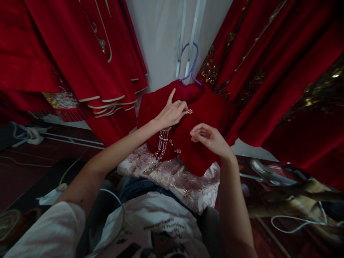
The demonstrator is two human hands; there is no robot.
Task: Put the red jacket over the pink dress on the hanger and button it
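A red velvet jacket on a purple hanger lies across my lap, over a pale embroidered skirt. My left hand pinches a small pearl button near the jacket's collar, with the index finger raised. A beaded tassel hangs from the jacket below that hand. My right hand is curled, its fingertips pinching the red fabric at the jacket's front edge, close to a second button.
Red garments with gold trim hang at the left and at the right, with a white wall between them. White cables lie on the dark floor at left. A shoe and cord lie at right.
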